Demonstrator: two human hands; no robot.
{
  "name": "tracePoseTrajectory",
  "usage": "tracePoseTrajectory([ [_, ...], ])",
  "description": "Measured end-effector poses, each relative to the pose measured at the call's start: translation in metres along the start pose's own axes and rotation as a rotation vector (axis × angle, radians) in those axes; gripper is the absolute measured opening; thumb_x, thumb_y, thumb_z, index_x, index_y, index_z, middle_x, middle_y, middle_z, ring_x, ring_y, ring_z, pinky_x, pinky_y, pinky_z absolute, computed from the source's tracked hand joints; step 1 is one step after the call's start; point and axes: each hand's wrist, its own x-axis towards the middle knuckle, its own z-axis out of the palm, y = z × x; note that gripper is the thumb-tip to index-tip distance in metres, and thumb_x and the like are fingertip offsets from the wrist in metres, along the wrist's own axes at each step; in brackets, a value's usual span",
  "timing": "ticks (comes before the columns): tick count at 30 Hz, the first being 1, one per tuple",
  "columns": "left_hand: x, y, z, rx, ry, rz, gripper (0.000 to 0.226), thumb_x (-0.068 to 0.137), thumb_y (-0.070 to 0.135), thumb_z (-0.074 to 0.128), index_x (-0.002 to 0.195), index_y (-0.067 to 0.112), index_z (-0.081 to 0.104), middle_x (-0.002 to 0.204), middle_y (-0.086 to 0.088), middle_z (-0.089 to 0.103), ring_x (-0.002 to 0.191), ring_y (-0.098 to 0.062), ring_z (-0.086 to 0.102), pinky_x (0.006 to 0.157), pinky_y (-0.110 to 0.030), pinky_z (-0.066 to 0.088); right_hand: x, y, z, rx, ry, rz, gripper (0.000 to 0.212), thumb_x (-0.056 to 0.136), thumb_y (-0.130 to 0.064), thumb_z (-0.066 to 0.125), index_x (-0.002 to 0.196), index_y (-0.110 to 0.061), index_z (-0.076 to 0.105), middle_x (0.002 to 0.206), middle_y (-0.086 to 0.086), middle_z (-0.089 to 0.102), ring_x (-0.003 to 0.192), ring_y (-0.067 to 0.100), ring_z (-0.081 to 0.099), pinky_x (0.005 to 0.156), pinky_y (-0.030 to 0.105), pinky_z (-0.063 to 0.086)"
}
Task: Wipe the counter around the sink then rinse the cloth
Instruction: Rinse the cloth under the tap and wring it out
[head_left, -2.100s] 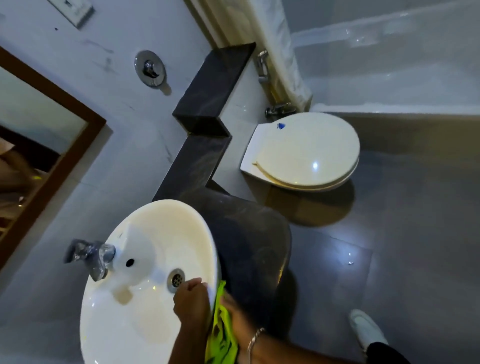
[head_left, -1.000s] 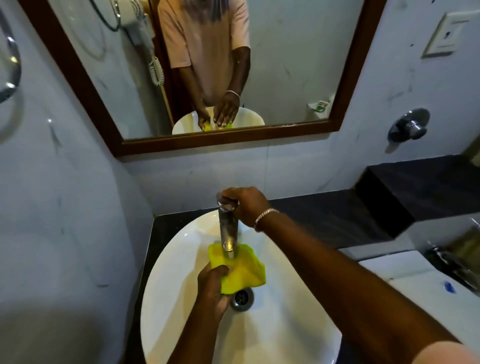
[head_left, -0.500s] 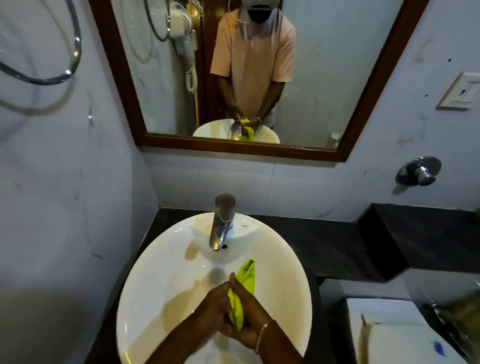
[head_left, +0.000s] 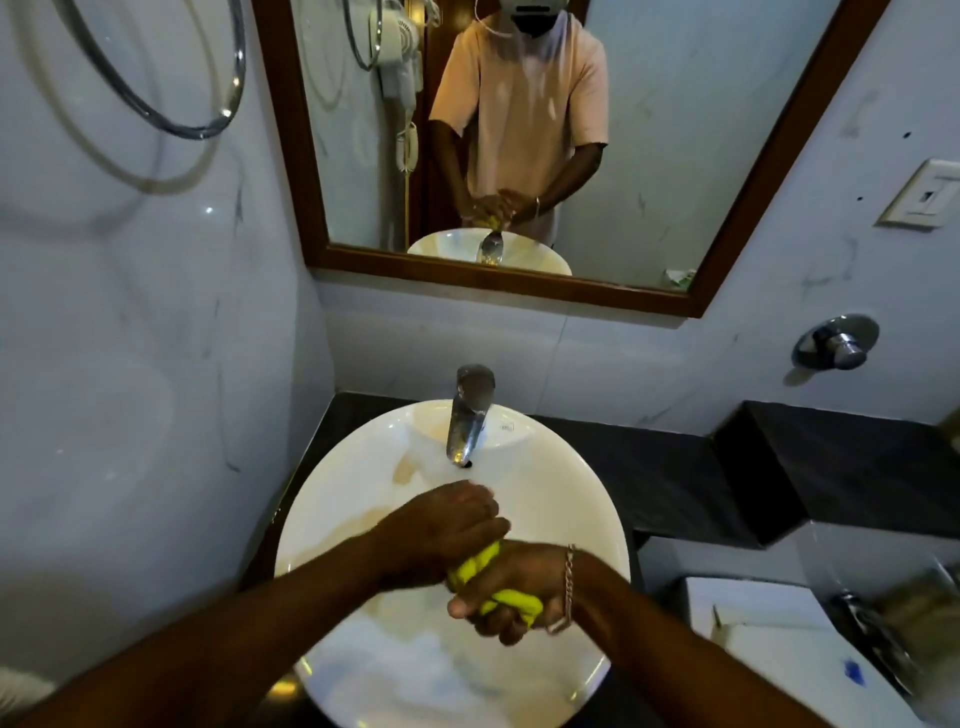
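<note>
Cloth (head_left: 485, 564) now twisted, left hand (head_left: 447, 530), right hand (head_left: 511, 592) wringing

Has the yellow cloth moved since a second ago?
Yes. The yellow cloth was under the tap; now it is twisted in both hands, nearer the person, above the basin.

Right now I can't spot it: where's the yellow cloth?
In the head view, the yellow cloth is twisted between the left hand and right hand, over the white basin, below the tap.

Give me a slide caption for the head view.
Both hands wring a yellow cloth over the white sink, below the tap.
</note>
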Motion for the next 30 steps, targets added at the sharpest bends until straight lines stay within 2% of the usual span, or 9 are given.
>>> tracePoseTrajectory([
  [3,0.010,-0.011,-0.007,-0.009,-0.205,-0.125,0.032,0.077,0.030,0.067,0.102,0.017,0.050,0.082,-0.006,0.066,0.070,-0.022,0.065,0.053,-0.029,0.051,-0.002,-0.020,-0.001,-0.418,0.373,0.125,0.016,0.076,-0.014,0.073,0.076,-0.020,0.058,0.063,0.001,0.055,0.053,0.014,0.053,0.049,0.025,0.043],
  [5,0.018,-0.017,-0.009,-0.064,-0.307,-0.294,0.039,0.076,0.022,0.070,0.107,0.018,0.045,0.094,-0.010,0.067,0.081,-0.027,0.067,0.065,-0.035,0.056,0.005,-0.032,-0.003,-0.729,0.621,0.089,0.024,0.073,-0.022,0.076,0.094,-0.016,0.066,0.087,0.013,0.067,0.075,0.029,0.066,0.067,0.037,0.056],
  [8,0.033,-0.021,-0.018,-0.123,-0.394,-0.459,0.046,0.080,0.012,0.067,0.121,0.017,0.047,0.114,-0.013,0.066,0.100,-0.030,0.064,0.086,-0.040,0.055,0.013,-0.041,-0.002,-0.915,0.878,0.076,0.045,0.074,-0.028,0.076,0.112,-0.007,0.062,0.110,0.015,0.066,0.098,0.031,0.063,0.079,0.033,0.050],
  [13,0.046,-0.029,-0.034,-0.078,-0.516,-0.566,0.055,0.078,0.015,0.067,0.128,0.015,0.044,0.115,-0.015,0.063,0.099,-0.032,0.061,0.079,-0.039,0.051,0.012,-0.048,-0.001,-1.134,1.135,0.022,0.025,0.082,-0.022,0.064,0.101,-0.006,0.064,0.091,0.012,0.070,0.069,0.023,0.057,0.063,0.031,0.051],
  [19,0.055,-0.039,-0.042,-0.308,-0.688,-0.700,0.032,0.084,0.010,0.063,0.115,0.006,0.057,0.112,-0.017,0.064,0.089,-0.027,0.058,0.075,-0.034,0.048,0.016,-0.051,-0.005,-1.284,1.244,-0.045,0.024,0.083,-0.021,0.063,0.105,-0.011,0.066,0.090,0.012,0.071,0.067,0.023,0.056,0.067,0.034,0.053],
  [24,0.048,-0.048,-0.040,-0.516,-0.771,-0.765,0.033,0.078,0.011,0.072,0.107,0.002,0.059,0.096,-0.020,0.062,0.063,-0.024,0.056,0.061,-0.033,0.052,0.026,-0.040,-0.008,-1.318,1.281,-0.123,0.030,0.083,-0.025,0.066,0.110,-0.013,0.062,0.093,0.009,0.072,0.075,0.027,0.065,0.063,0.031,0.047],
  [26,0.041,-0.049,-0.026,-0.528,-0.762,-0.818,0.038,0.074,0.013,0.075,0.108,0.004,0.061,0.101,-0.019,0.067,0.067,-0.025,0.062,0.062,-0.035,0.055,0.034,-0.032,-0.010,-1.302,1.267,-0.107,0.031,0.081,-0.026,0.066,0.110,-0.015,0.062,0.095,0.008,0.072,0.081,0.028,0.067,0.068,0.033,0.053],
  [28,0.036,-0.039,0.000,-0.433,-0.648,-0.892,0.056,0.069,0.020,0.079,0.120,0.010,0.056,0.116,-0.013,0.066,0.091,-0.029,0.066,0.081,-0.041,0.057,0.032,-0.021,-0.017,-1.247,1.235,-0.068,0.034,0.078,-0.028,0.066,0.110,-0.017,0.061,0.101,0.009,0.072,0.090,0.031,0.067,0.078,0.037,0.055],
  [30,0.030,-0.013,0.015,-0.600,-0.242,-1.123,0.066,0.073,0.014,0.074,0.131,0.012,0.043,0.125,-0.013,0.059,0.109,-0.031,0.060,0.092,-0.032,0.050,0.030,-0.003,-0.028,-1.063,1.184,-0.080,0.048,0.071,-0.033,0.071,0.114,-0.017,0.056,0.109,0.012,0.069,0.099,0.035,0.064,0.083,0.039,0.054],
])
